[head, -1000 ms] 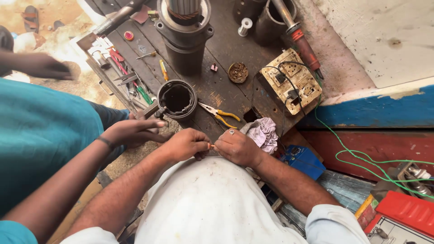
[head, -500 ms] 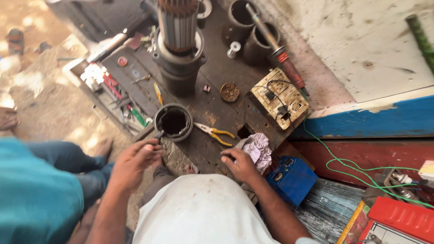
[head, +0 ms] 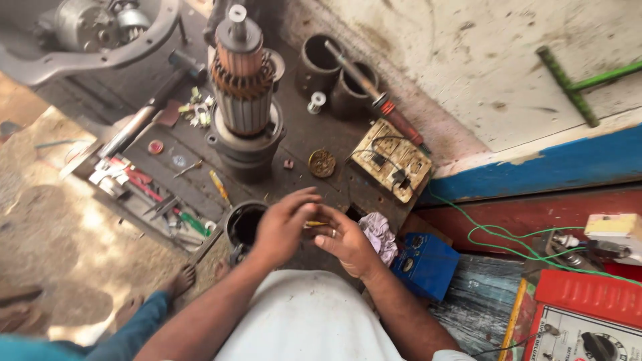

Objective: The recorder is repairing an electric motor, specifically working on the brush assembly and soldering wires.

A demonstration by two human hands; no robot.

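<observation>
My left hand [head: 284, 226] and my right hand [head: 349, 245] meet over the dark workbench [head: 304, 137], fingertips touching. The left hand's fingers curl downward; the right hand, with a ring on it, lies with its palm turned up and fingers spread. A yellow pliers handle [head: 314, 224] shows in the gap between them; I cannot tell whether either hand grips it. A black cylindrical cup [head: 242, 224] stands just left of my left hand. A crumpled cloth [head: 380, 234] lies right of my right hand.
An upright motor armature [head: 244, 87] stands on its housing behind the hands. Nearby are a brass disc [head: 322, 163], a cream switchboard [head: 394, 160], a blue box [head: 428, 264], green wire [head: 508, 241] and a red meter [head: 588, 314]. Another person's foot [head: 180, 281] is at lower left.
My left hand came in from the left to join my right hand above the pliers. The other person's arms have left the view. The camera has tilted up and closer.
</observation>
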